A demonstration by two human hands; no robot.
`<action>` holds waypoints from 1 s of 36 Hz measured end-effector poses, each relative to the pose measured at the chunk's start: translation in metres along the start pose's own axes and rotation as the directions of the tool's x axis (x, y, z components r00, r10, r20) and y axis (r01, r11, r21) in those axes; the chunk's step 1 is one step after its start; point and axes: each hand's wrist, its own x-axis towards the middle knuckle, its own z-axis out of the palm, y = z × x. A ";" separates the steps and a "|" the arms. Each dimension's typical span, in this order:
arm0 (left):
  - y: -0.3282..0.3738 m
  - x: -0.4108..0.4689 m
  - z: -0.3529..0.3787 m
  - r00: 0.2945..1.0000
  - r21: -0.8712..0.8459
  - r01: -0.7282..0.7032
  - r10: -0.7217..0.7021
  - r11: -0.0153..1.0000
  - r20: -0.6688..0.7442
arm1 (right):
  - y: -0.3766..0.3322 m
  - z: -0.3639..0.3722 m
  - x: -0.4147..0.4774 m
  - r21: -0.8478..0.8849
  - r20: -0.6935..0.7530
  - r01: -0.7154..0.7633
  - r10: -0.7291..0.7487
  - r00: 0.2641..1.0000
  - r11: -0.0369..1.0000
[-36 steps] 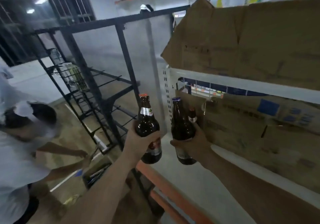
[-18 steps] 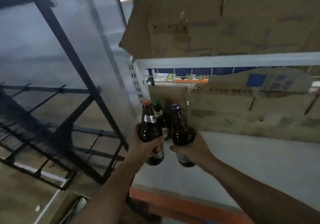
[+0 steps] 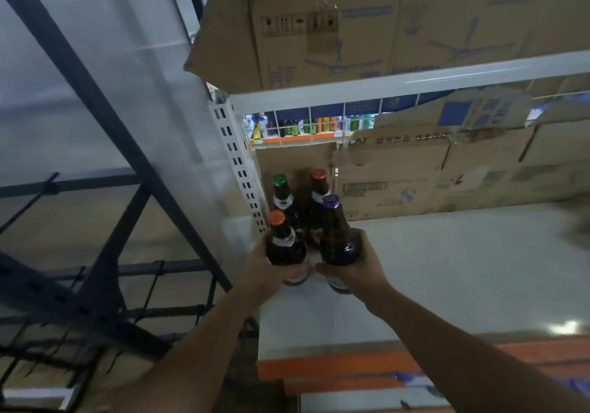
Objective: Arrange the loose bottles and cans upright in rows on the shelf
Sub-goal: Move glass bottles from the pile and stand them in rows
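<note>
A: What is closest to the camera?

B: Two bare forearms reaching forward over the orange front edge of the pale shelf. The left hand is wrapped around the body of a dark brown glass bottle with an orange cap. The right hand is wrapped around a second dark brown glass bottle, this one with a purple cap.

A: Are those two bottles standing on the shelf?

B: Both are upright and side by side, their bodies nearly touching, low over the shelf near its left end. Whether their bases rest on the surface I cannot tell; the hands cover them.

A: And behind them?

B: Two more dark bottles stand upright in a row just behind: one with a green cap on the left, one with a red cap on the right. They sit close to the white perforated upright post at the shelf's left corner.

A: Further back?

B: Brown cardboard boxes line the rear of the shelf, directly behind the bottles. Above, on the white upper shelf rail, rest larger cardboard boxes printed with ceiling-fan drawings. To the left stands a dark metal rack frame.
</note>
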 end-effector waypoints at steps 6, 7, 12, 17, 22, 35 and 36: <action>-0.005 0.010 -0.010 0.999 0.046 0.002 -0.004 0.999 0.033 | 0.012 0.011 0.015 -0.041 -0.024 0.007 -0.008 1.000 0.999; -0.004 0.011 -0.011 0.999 0.060 -0.002 0.000 0.998 0.038 | 0.014 0.010 0.018 -0.052 -0.033 0.005 -0.006 0.999 0.999; -0.004 0.011 -0.007 0.999 0.090 0.025 -0.023 0.996 -0.023 | 0.018 0.014 0.029 -0.049 -0.023 -0.013 0.012 1.000 0.999; -0.013 0.013 -0.005 0.999 0.090 0.045 -0.047 0.995 0.010 | 0.036 0.016 0.030 -0.071 -0.020 0.016 -0.017 1.000 0.997; -0.017 0.008 0.007 0.999 0.151 -0.016 0.024 0.988 -0.049 | 0.044 0.005 0.034 -0.225 0.089 0.034 -0.014 0.996 0.974; -0.003 0.006 -0.017 0.991 0.337 -0.067 0.023 0.939 0.133 | 0.034 0.013 0.032 -0.422 0.026 0.119 -0.119 0.993 0.899; -0.002 0.005 -0.017 0.990 0.329 -0.070 0.026 0.942 0.139 | 0.035 0.012 0.035 -0.397 0.040 0.131 -0.125 0.991 0.908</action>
